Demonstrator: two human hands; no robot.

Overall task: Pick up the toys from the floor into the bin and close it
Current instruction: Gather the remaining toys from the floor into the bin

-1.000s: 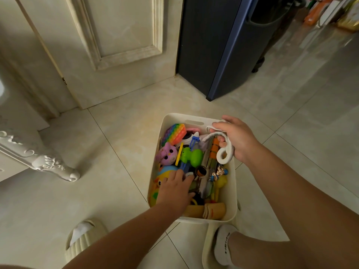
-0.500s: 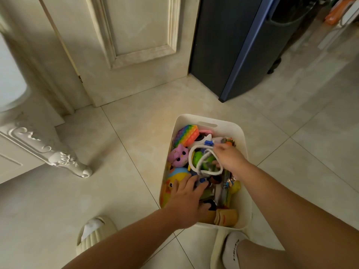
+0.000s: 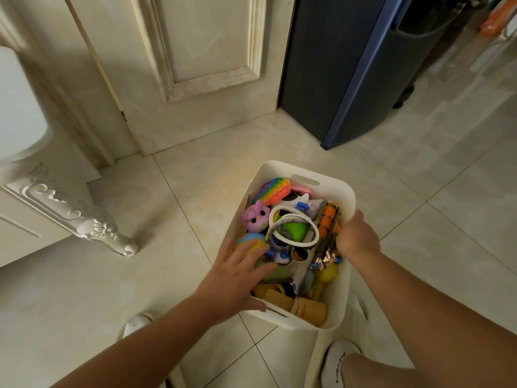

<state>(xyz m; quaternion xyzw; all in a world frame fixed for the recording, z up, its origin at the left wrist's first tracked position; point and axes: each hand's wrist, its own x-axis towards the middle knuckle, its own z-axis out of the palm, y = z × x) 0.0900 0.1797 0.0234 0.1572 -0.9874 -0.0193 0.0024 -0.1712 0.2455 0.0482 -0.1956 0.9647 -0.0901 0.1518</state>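
So the collecting looks basically done: the toys [image 3: 291, 233] are heaped in the white bin [image 3: 345, 278] on the tiled floor [image 3: 140, 275]. The left hand [image 3: 237, 275] is spread flat on the pile, fingers released, while the right hand [image 3: 356, 238] is curled over the rim. A lid would be needed next (none can be seen). A cream door [image 3: 201, 51] and a dark cabinet [image 3: 349, 65] are behind.

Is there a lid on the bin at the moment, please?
No, the bin is open on top, with its toys showing.
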